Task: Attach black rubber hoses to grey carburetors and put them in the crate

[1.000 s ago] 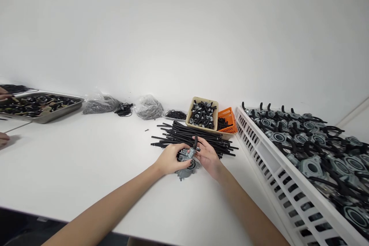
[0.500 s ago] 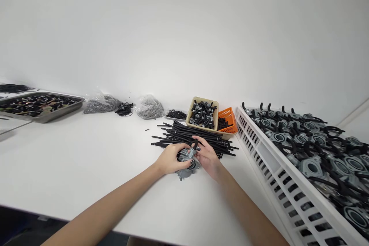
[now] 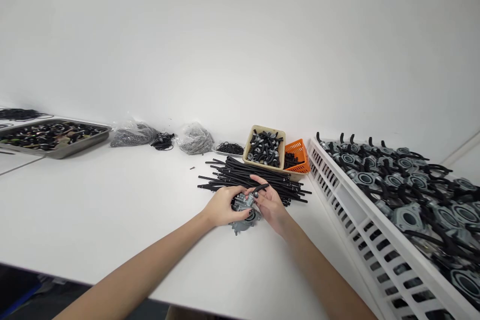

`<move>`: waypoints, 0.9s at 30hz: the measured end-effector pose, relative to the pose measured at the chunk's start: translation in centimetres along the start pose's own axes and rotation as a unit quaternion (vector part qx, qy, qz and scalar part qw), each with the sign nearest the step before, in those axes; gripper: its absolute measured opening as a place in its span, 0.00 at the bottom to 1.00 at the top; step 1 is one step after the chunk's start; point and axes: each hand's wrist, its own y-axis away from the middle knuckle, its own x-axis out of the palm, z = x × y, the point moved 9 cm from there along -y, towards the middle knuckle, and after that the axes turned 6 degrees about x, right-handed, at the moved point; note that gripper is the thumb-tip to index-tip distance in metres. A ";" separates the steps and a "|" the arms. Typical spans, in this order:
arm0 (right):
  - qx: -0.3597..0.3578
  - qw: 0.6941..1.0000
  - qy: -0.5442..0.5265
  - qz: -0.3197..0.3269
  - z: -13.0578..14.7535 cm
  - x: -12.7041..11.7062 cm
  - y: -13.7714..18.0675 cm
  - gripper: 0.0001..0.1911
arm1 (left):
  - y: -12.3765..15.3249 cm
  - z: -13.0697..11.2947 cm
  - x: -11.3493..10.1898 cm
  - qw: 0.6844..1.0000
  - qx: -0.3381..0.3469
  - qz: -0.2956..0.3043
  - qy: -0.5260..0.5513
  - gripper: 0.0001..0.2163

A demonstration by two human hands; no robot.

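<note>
Slippage looks the risk: left hand (image 3: 220, 206) clasps the grey carburettor (image 3: 244, 216), right hand (image 3: 270, 204) pinches a short black hose (image 3: 261, 188), which may kink or slip.

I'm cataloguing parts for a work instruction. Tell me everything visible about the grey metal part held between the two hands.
The grey metal part is a small lumpy body, seemingly dull cast metal, with a round ringed opening at its lower end. A short black hose sticks out of its top, bent rightward. It sits tilted, low over the white table, before the pile of black tubes. The left hand wraps its left side; the right hand pinches the hose.
</note>
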 end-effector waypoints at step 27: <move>-0.017 0.999 0.040 -0.031 0.8 -0.3 0.1 0.32 | 0.1 0.7 0.0 1.000 -0.028 -0.002 0.006 0.15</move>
